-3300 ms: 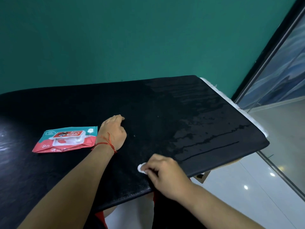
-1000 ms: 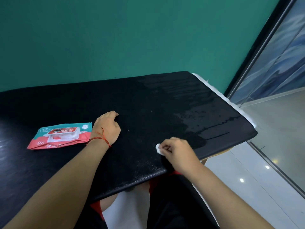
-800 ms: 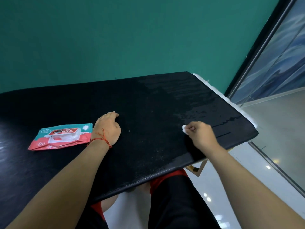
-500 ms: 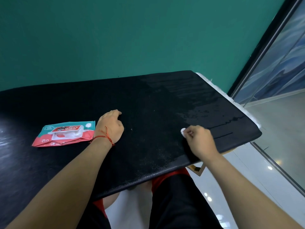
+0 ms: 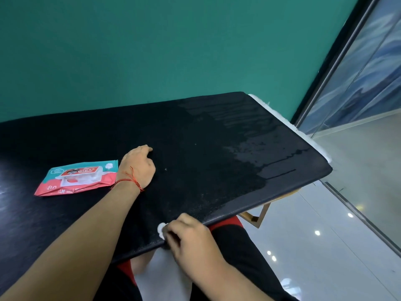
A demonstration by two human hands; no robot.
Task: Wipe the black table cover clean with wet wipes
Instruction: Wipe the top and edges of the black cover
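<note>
— Where was the wet wipe (image 5: 161,230) at that moment?

— Balled into a small white wad, at the near edge of the black table cover (image 5: 195,131), close to the person's body. The right hand (image 5: 191,237) pinched it between thumb and curled fingers, and only a bit of white showed on the hand's left side. The wad was touching the cover just at its front lip.

— And the left hand (image 5: 138,166)?

— It rested on the cover farther back, well apart from the wipe, and held nothing. Its fingers were loosely bent with the tips down on the black surface. A red thread (image 5: 130,181) was tied round the wrist.

— Was the pack of wet wipes (image 5: 78,178) near?

— It lay flat on the cover just to the left of the left wrist, almost touching it. It was teal and red with a pale lid on top. I could not tell whether the lid was fully closed.

— How did the cover look?

— A damp patch (image 5: 260,153) shone across its far right part, with streaks running toward the right edge. The stretch between the two hands looked matt, with fine pale specks. A white padding (image 5: 288,124) showed along the right edge, under the cover.
</note>
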